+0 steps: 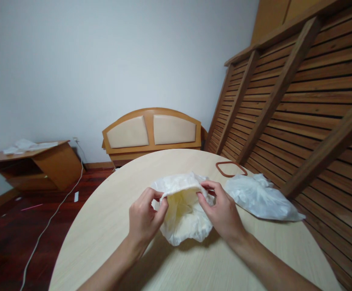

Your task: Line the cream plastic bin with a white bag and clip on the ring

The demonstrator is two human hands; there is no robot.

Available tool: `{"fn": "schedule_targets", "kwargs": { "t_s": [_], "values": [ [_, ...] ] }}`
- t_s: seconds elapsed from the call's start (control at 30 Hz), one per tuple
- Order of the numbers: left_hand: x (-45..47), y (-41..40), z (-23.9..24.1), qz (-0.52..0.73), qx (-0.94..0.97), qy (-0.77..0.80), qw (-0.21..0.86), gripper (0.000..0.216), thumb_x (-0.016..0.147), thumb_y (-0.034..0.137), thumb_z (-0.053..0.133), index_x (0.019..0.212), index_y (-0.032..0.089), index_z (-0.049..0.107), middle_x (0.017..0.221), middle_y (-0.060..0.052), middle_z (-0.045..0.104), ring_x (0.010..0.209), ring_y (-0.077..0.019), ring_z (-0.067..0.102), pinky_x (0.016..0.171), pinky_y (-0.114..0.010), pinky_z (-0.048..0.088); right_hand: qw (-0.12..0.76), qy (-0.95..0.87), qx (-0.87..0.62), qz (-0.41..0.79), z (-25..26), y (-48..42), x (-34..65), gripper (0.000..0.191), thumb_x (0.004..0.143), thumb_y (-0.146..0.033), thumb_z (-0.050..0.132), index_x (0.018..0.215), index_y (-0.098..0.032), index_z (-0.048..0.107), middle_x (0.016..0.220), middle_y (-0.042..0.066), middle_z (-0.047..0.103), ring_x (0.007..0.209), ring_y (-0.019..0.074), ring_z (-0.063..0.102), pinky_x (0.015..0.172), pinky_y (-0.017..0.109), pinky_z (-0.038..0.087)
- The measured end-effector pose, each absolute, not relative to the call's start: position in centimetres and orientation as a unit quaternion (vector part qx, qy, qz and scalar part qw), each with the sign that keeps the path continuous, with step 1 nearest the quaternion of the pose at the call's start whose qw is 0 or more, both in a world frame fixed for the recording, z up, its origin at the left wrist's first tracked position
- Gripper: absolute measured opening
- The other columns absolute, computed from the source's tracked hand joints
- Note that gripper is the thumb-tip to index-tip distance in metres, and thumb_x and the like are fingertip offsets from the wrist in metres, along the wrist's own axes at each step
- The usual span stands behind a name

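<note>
A thin white plastic bag [183, 234] is spread over a pale yellowish container whose shape shows through the film; its mouth faces me. My left hand [147, 212] pinches the bag's edge at the left of the opening, thumb and forefinger together. On the opposite side, my right hand [223, 208] has the edge between thumb and fingers. The film hangs in loose folds around the outside and hides most of the container. Just beyond my right hand lies a brown rounded-square ring [231, 176].
The round pale table [100, 226] carries a full, crumpled white plastic bag [261, 198] at the right. A slatted wooden frame [273, 101] leans close along that side. Leftward are a low cabinet [54, 165] with papers and a white cable [54, 216] on the floor. A headboard [151, 129] stands behind.
</note>
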State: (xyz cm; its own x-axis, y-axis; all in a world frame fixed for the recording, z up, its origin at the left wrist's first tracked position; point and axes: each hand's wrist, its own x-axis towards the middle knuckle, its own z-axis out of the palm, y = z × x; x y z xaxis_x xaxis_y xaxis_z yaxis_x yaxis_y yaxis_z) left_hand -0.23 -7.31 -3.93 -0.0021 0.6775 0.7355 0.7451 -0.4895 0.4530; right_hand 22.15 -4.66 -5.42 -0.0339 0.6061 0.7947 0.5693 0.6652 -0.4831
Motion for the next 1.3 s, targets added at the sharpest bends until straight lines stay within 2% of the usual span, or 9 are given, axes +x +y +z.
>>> {"fn": "schedule_targets", "kwargs": {
  "t_s": [0.17, 0.3, 0.43, 0.6, 0.77, 0.93, 1.07, 1.17, 1.3],
  "values": [
    [-0.9, -6.6, -3.8, -0.498, -0.684, -0.533, 0.027, 0.018, 0.090, 0.032, 0.058, 0.078, 0.020, 0.064, 0.072, 0.000, 0.067, 0.054, -0.0121, 0.058, 0.052, -0.023, 0.046, 0.557, -0.736, -0.384, -0.006, -5.2, -5.2, 22.0, 0.039, 0.087, -0.024, 0.068, 0.124, -0.022, 0.053, 0.125, 0.012, 0.064, 0.118, 0.0278, 0.062, 0.099, 0.048, 0.055],
    [-1.4, -6.1, -3.8, -0.508, -0.656, -0.558, 0.006, 0.022, 0.089, 0.036, 0.057, 0.077, 0.019, 0.064, 0.072, 0.000, 0.068, 0.054, -0.0129, 0.059, 0.051, -0.024, 0.045, 0.560, -0.738, -0.374, -0.046, -4.7, -5.7, 21.9, 0.043, 0.086, -0.025, 0.069, 0.126, -0.021, 0.054, 0.123, 0.013, 0.064, 0.118, 0.0296, 0.060, 0.101, 0.051, 0.053],
    [-1.5, -6.1, -3.8, -0.514, -0.648, -0.563, 0.000, 0.023, 0.089, 0.037, 0.057, 0.076, 0.019, 0.064, 0.071, -0.001, 0.068, 0.053, -0.0128, 0.059, 0.051, -0.023, 0.045, 0.541, -0.740, -0.399, 0.025, -5.0, -5.6, 21.7, 0.042, 0.088, -0.026, 0.065, 0.129, -0.020, 0.056, 0.122, 0.013, 0.067, 0.113, 0.0288, 0.065, 0.098, 0.050, 0.055],
    [-1.7, -5.7, -3.8, -0.523, -0.630, -0.574, -0.012, 0.025, 0.087, 0.039, 0.058, 0.074, 0.019, 0.065, 0.070, -0.001, 0.068, 0.053, -0.0132, 0.059, 0.050, -0.023, 0.045, 0.496, -0.767, -0.396, 0.090, -5.7, -5.2, 21.8, 0.048, 0.095, -0.029, 0.058, 0.142, -0.020, 0.051, 0.138, 0.014, 0.063, 0.128, 0.0290, 0.059, 0.106, 0.051, 0.050],
    [-2.1, -5.2, -3.9, -0.533, -0.610, -0.585, -0.029, 0.026, 0.085, 0.040, 0.059, 0.073, 0.018, 0.066, 0.068, -0.001, 0.068, 0.052, -0.0133, 0.059, 0.049, -0.023, 0.046, 0.505, -0.791, -0.344, -0.007, -5.5, -5.3, 22.5, 0.055, 0.095, -0.027, 0.055, 0.148, -0.020, 0.044, 0.147, 0.014, 0.054, 0.136, 0.0286, 0.050, 0.110, 0.051, 0.045],
    [-2.0, -5.1, -3.8, -0.540, -0.604, -0.585, -0.041, 0.025, 0.084, 0.039, 0.059, 0.073, 0.018, 0.066, 0.067, -0.001, 0.069, 0.053, -0.0137, 0.060, 0.050, -0.023, 0.047, 0.435, -0.866, -0.198, -0.147, -4.3, -5.9, 23.1, 0.043, 0.090, -0.024, 0.063, 0.133, -0.021, 0.058, 0.129, 0.006, 0.069, 0.129, 0.0269, 0.052, 0.108, 0.047, 0.042],
    [-2.0, -5.1, -3.8, -0.544, -0.602, -0.583, -0.046, 0.025, 0.084, 0.039, 0.060, 0.073, 0.018, 0.066, 0.067, -0.001, 0.068, 0.056, -0.0144, 0.062, 0.051, -0.022, 0.048, 0.371, -0.892, -0.201, -0.160, -4.0, -6.1, 22.8, 0.031, 0.095, -0.030, 0.062, 0.125, -0.022, 0.064, 0.121, 0.002, 0.074, 0.128, 0.0267, 0.053, 0.110, 0.047, 0.037],
    [-2.0, -5.0, -3.8, -0.547, -0.598, -0.583, -0.053, 0.024, 0.084, 0.038, 0.060, 0.073, 0.018, 0.067, 0.067, -0.001, 0.069, 0.057, -0.0143, 0.062, 0.050, -0.022, 0.047, 0.365, -0.897, -0.185, -0.168, -4.1, -5.7, 22.8, 0.019, 0.097, -0.023, 0.060, 0.114, -0.024, 0.069, 0.107, -0.001, 0.078, 0.124, 0.0239, 0.057, 0.108, 0.044, 0.038],
    [-2.2, -4.8, -3.9, -0.557, -0.594, -0.577, -0.063, 0.024, 0.084, 0.038, 0.061, 0.073, 0.018, 0.067, 0.067, -0.001, 0.070, 0.057, -0.0143, 0.062, 0.050, -0.022, 0.047, 0.373, -0.893, -0.171, -0.183, -4.4, -5.1, 23.2, 0.020, 0.096, -0.014, 0.060, 0.110, -0.025, 0.070, 0.097, -0.001, 0.078, 0.119, 0.0214, 0.061, 0.105, 0.042, 0.042]
  ]
}}
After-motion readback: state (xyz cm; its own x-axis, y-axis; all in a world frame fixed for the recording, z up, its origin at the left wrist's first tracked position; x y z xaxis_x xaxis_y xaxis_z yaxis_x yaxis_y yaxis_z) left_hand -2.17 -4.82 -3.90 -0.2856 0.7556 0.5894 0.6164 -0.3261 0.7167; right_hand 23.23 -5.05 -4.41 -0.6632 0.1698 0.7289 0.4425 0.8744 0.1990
